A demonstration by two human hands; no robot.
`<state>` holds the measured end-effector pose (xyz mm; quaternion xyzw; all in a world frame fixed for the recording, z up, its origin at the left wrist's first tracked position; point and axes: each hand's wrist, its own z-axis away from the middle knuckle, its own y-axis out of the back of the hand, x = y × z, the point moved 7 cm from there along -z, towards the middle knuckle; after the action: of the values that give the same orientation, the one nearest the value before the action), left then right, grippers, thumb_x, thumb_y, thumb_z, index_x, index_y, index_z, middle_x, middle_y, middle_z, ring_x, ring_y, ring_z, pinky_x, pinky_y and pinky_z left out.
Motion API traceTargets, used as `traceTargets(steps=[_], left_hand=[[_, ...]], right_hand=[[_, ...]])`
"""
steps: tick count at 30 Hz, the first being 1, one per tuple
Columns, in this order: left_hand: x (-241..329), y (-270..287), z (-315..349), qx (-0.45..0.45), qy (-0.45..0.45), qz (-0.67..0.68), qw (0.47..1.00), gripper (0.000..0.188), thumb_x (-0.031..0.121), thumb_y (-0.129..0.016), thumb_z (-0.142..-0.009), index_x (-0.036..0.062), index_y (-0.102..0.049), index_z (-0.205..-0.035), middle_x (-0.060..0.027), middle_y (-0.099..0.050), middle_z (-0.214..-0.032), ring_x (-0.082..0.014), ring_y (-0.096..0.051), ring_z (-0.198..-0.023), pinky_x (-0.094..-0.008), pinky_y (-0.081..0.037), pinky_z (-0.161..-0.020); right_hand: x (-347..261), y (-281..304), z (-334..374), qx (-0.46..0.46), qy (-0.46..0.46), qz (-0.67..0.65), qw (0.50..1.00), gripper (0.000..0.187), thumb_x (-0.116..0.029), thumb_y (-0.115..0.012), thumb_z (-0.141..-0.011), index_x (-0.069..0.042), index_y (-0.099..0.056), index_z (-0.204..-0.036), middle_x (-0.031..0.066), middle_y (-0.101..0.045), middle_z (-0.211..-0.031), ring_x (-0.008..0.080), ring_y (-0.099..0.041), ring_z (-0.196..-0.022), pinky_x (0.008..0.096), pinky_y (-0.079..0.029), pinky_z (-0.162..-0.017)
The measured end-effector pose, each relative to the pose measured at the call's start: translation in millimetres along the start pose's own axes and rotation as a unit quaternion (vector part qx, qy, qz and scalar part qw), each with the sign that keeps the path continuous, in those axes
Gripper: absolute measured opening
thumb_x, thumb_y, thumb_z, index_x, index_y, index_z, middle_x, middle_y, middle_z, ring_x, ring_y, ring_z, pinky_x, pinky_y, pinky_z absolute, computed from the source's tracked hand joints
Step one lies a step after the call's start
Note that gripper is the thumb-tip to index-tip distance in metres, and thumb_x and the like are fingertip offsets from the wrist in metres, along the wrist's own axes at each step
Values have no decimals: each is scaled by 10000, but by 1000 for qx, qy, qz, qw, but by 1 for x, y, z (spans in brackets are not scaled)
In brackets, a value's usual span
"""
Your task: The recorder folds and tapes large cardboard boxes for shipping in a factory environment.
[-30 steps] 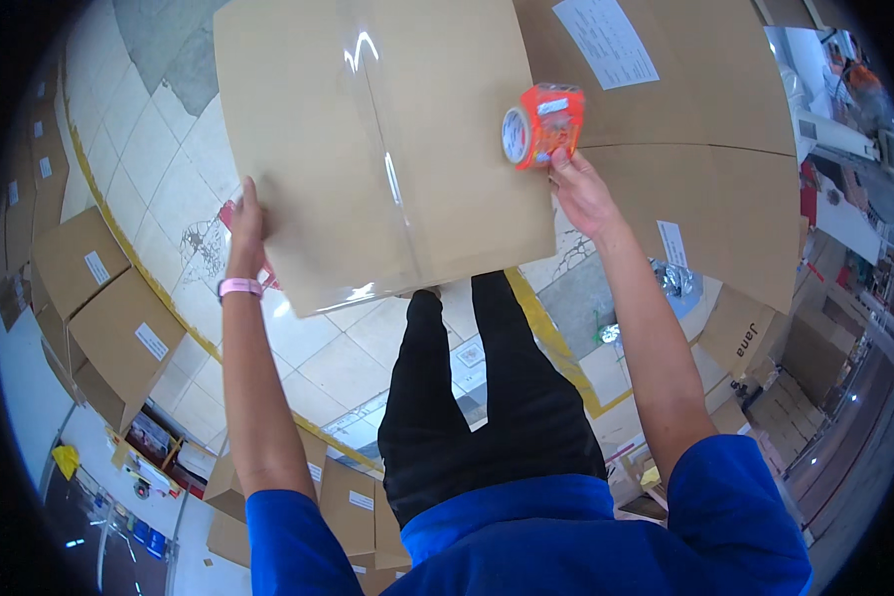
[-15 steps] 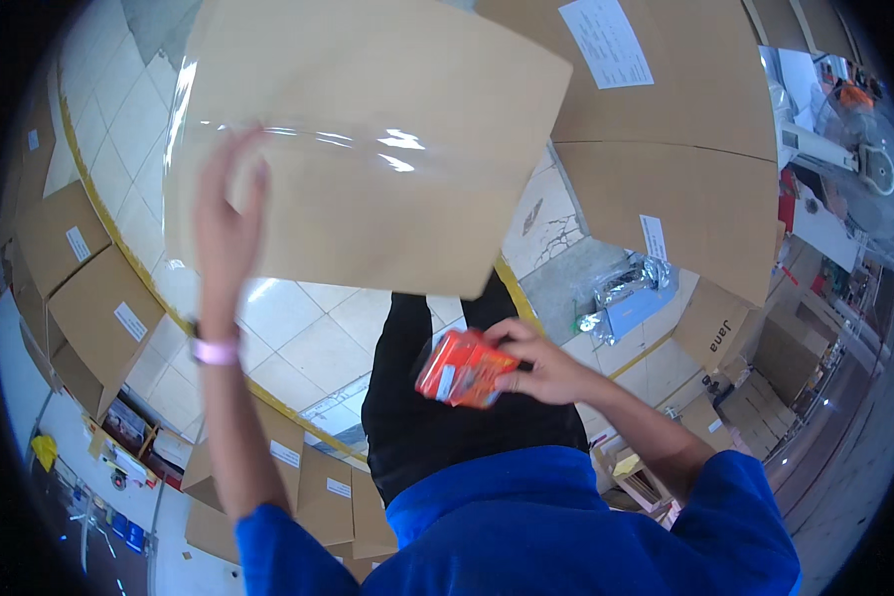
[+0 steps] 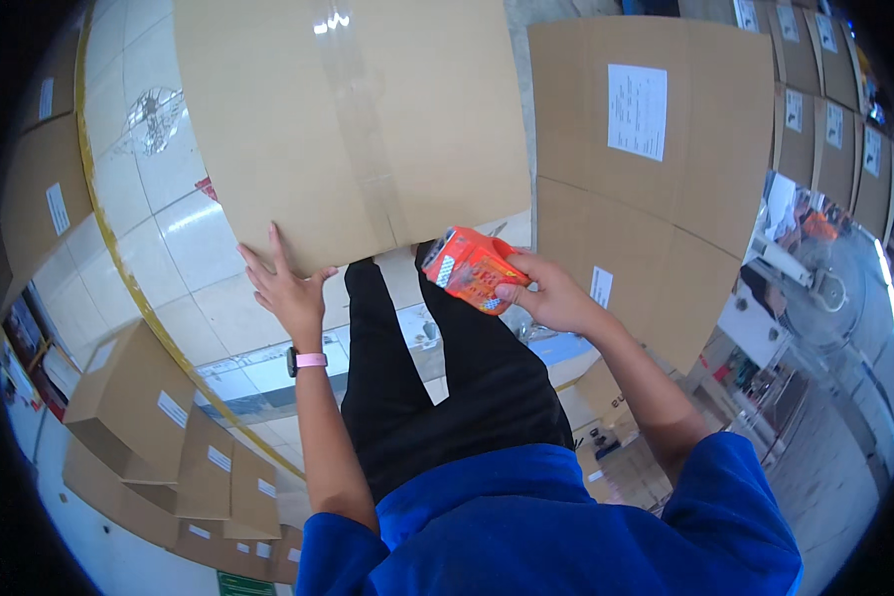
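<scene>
A large brown cardboard box (image 3: 457,119) stands in front of me, with a strip of clear tape (image 3: 363,139) running down the middle of its top. My left hand (image 3: 293,293) lies with fingers spread at the box's near left corner, the fingertips touching its edge. Wrapped around a red-orange hand tape dispenser (image 3: 479,270) is my right hand (image 3: 551,293). The dispenser is tilted and overlaps the box's near right corner in the view; whether it touches the cardboard I cannot tell.
Right of the box stands another tall cardboard carton (image 3: 586,109) with white labels. More labelled cartons (image 3: 134,397) line the left side beyond a yellow floor line (image 3: 134,288). Stacked cartons (image 3: 815,129) and a fan (image 3: 829,288) are at the far right.
My left hand has come down from over the box to its near left corner. My right hand has lifted the tape dispenser forward to the box's near edge. The whole view has shifted.
</scene>
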<state>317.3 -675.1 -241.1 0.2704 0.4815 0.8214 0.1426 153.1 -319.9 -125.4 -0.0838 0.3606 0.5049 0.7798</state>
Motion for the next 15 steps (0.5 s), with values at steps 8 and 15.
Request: traceTargets(steps=[8, 15], left_hand=[[-46, 49, -14, -33, -150, -23, 988, 667, 299, -811, -991, 219, -575, -1610, -158, -545, -1641, -391, -474, -1537, -598, -389, -1243], [-4, 55, 40, -397, 106, 475, 778, 443, 348, -628, -1146, 19, -685, -1437, -109, -741, -1339, -183, -642, -1264, -349, -474, -1134]], right_hand=[[-64, -83, -63, -69, 67, 6, 995, 548, -507, -868, -900, -11, -771, -1113, 255, -722, -1261, 424, -655, -1262, 459, -528, -1067], [-87, -130, -92, -98, 97, 86, 987, 548, -503, -958, -802, -3, -780, -939, 180, -703, -1085, 327, -683, -1150, 424, -535, -982]])
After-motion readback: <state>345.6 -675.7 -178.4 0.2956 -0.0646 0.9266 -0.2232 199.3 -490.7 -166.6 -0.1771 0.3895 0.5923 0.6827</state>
